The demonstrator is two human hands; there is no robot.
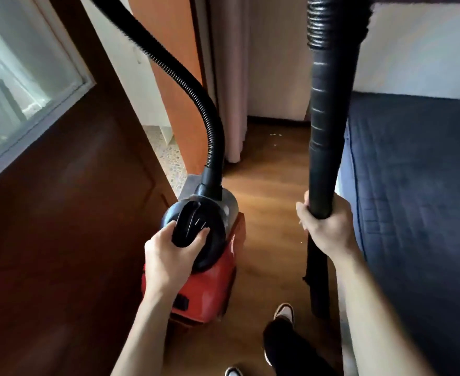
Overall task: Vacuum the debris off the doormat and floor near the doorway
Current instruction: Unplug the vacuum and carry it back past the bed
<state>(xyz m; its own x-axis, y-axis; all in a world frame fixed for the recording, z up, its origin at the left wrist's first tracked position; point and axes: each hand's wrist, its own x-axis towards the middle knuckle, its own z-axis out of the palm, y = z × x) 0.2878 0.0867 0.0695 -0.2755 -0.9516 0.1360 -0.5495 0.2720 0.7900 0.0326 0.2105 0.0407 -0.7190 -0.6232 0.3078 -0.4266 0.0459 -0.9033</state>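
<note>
A red canister vacuum [209,278] with a black top sits on the wooden floor [269,191] by the door. My left hand [169,256] grips its black carry handle [189,223]. A ribbed black hose [196,85] arcs up from the vacuum and out of the top of the frame. My right hand [323,226] grips the black wand tube [329,126], held nearly upright, its lower end near the floor by my foot. Small pale bits of debris [276,135] lie on the floor farther ahead near the curtain. No doormat is in view.
A dark brown door [60,226] with a frosted glass pane stands open at the left; speckled tile [169,161] shows beyond it. A bed with a dark blue quilted cover [418,199] fills the right. A pale curtain [228,85] hangs ahead. My feet [284,313] are at the bottom.
</note>
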